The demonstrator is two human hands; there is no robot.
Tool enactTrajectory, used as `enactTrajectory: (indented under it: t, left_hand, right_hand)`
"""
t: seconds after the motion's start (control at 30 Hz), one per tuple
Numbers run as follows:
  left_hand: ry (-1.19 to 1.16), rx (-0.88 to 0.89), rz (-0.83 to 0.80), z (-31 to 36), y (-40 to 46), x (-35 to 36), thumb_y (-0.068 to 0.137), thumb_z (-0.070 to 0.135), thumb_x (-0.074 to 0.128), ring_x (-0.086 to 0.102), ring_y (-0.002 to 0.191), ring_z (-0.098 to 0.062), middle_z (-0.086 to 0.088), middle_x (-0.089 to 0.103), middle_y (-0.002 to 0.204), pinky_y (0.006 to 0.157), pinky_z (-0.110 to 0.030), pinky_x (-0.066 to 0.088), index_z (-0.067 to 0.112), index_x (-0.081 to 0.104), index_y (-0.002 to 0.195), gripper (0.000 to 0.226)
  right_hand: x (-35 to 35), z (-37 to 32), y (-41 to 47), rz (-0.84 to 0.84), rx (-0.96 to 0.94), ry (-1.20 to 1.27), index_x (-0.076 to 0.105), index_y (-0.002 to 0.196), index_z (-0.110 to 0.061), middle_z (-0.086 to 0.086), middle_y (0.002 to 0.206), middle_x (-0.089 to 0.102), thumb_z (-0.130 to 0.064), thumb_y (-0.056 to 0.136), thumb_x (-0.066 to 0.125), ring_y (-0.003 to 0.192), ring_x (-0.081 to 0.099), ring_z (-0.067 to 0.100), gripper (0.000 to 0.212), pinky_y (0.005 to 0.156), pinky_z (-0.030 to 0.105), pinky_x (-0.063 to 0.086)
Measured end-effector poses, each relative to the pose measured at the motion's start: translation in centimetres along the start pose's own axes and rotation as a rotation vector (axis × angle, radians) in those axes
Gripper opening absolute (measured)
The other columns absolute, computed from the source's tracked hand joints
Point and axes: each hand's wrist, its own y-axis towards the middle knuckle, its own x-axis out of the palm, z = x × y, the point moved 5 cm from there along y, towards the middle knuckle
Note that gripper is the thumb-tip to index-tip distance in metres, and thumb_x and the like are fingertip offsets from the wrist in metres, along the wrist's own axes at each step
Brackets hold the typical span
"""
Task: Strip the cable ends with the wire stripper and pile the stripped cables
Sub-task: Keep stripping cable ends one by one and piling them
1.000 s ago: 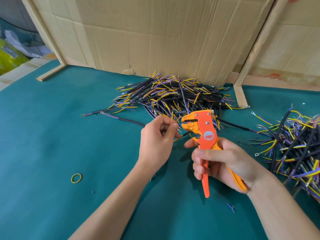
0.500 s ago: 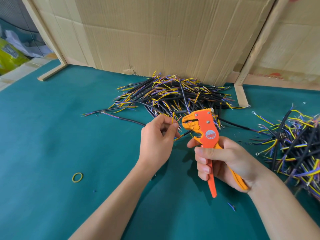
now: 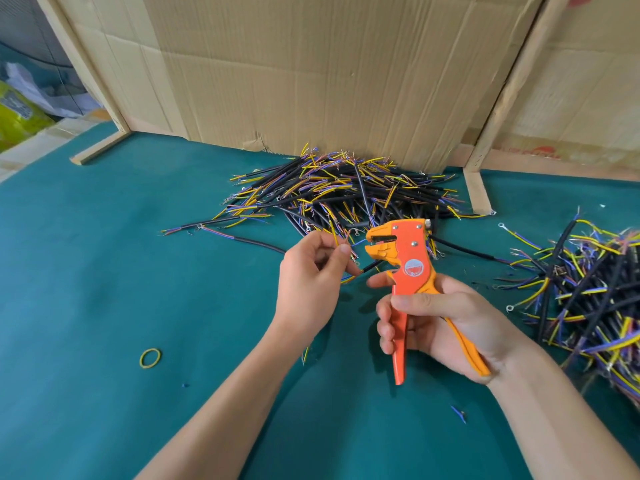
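right hand grips wire stripper; left hand pinches cable

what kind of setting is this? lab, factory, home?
Probably a makeshift cable-prep workbench, not a lab: green mat walled by cardboard sheets, cable pile at the back, another pile on the right. Right hand holds a wire stripper.

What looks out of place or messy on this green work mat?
A few strays. A yellow rubber band lies alone on the green mat, left of the arms. Small blue insulation scraps lie near the right forearm. The brown cardboard backing is torn at its lower edge, behind the pile of black cables.
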Motion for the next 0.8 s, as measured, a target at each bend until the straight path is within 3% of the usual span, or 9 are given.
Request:
enactTrajectory:
  t: [0.1,0.3,0.5,0.8]
  left_hand:
    - [0.039,0.012,-0.002,-0.03,-0.02,0.03,0.099,0.011,0.062,0.047,0.045,0.000,0.001,0.072,0.066,0.050,-0.014,0.035,0.014,0.061,0.082,0.017]
    - [0.105,0.042,0.011,-0.04,0.00,0.16,0.098,0.015,0.064,0.061,0.059,-0.019,0.004,0.072,0.067,0.059,-0.028,0.045,0.017,0.064,0.084,0.014]
    - [0.112,0.052,0.011,-0.02,0.08,0.08,0.098,0.014,0.064,0.052,0.050,-0.001,0.003,0.073,0.066,0.053,-0.015,0.037,0.014,0.064,0.085,0.013]
    - [0.125,0.064,0.008,-0.04,0.08,0.10,0.098,0.015,0.064,0.051,0.050,-0.002,0.005,0.072,0.065,0.053,-0.016,0.037,0.015,0.064,0.083,0.015]
  right_hand:
    - [0.14,0.06,0.05,-0.002,0.003,-0.021,0.063,0.122,0.006,0.024,0.085,0.059,-0.006,0.071,0.082,0.069,0.059,0.036,0.055,0.065,0.047,0.055]
    - [0.28,-0.02,0.02,0.009,0.003,-0.067,0.064,0.118,0.005,0.021,0.079,0.055,-0.004,0.073,0.080,0.064,0.057,0.035,0.049,0.062,0.045,0.053]
    - [0.41,-0.01,0.13,0.038,0.003,-0.066,0.068,0.111,0.002,0.017,0.071,0.052,-0.002,0.078,0.075,0.057,0.054,0.031,0.034,0.054,0.040,0.050]
    - [0.47,0.00,0.13,0.042,0.000,-0.048,0.072,0.104,-0.002,0.015,0.068,0.047,-0.005,0.076,0.077,0.054,0.051,0.028,0.029,0.052,0.038,0.048]
